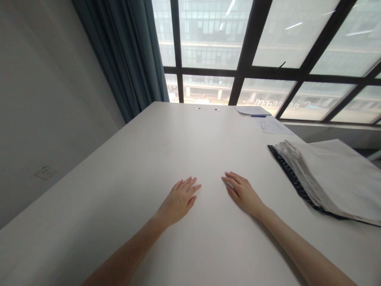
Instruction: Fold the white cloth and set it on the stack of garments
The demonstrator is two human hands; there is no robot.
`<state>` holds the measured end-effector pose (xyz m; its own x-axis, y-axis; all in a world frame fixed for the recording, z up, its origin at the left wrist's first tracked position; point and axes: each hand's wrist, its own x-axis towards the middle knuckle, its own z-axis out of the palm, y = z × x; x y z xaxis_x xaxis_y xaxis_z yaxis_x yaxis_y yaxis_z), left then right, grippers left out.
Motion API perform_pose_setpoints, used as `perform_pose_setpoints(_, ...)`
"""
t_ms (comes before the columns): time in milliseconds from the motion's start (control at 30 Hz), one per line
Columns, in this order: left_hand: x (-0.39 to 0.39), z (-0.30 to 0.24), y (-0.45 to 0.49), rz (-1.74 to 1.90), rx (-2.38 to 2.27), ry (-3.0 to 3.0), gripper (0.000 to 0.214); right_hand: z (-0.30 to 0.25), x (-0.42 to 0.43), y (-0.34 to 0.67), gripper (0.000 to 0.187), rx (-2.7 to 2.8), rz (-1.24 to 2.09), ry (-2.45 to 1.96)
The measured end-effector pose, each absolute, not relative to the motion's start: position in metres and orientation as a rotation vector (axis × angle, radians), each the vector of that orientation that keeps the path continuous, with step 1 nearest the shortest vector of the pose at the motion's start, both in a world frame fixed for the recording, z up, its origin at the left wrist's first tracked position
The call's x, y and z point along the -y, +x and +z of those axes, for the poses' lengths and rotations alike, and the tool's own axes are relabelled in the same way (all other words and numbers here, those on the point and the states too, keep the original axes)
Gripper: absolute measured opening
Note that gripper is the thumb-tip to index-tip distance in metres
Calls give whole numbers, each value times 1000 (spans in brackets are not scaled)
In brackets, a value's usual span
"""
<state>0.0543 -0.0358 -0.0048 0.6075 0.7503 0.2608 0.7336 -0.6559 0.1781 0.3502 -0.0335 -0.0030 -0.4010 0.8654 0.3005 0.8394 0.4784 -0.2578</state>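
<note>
My left hand (178, 200) lies flat, palm down, on the white table (125, 190), fingers stretched out and holding nothing. My right hand (242, 192) rests the same way a short gap to its right, fingers extended and pointing up-left, also with nothing in it. The two hands do not touch. A thick stack of white sheets on a dark backing (327, 178) lies on the table to the right of my right hand, apart from it.
Loose papers (253, 110) with a blue pen (258, 116) and another sheet (274, 126) lie at the table's far edge by the window. A dark curtain (127, 59) hangs at the back left. A grey wall runs along the left.
</note>
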Motion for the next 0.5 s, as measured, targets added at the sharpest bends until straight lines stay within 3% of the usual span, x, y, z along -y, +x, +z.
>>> perform_pose_setpoints(267,36,-4,54,492,-1272,2756,40,16,24,374,41,2247,256,-1384)
perform_pose_setpoints(400,38,-2,57,468,-1298,2778,41,52,12,442,46,2007,-222,-1613)
perform_pose_setpoints(500,39,-2,59,431,-1319,2804,42,64,8,508,58,1716,-606,-2051)
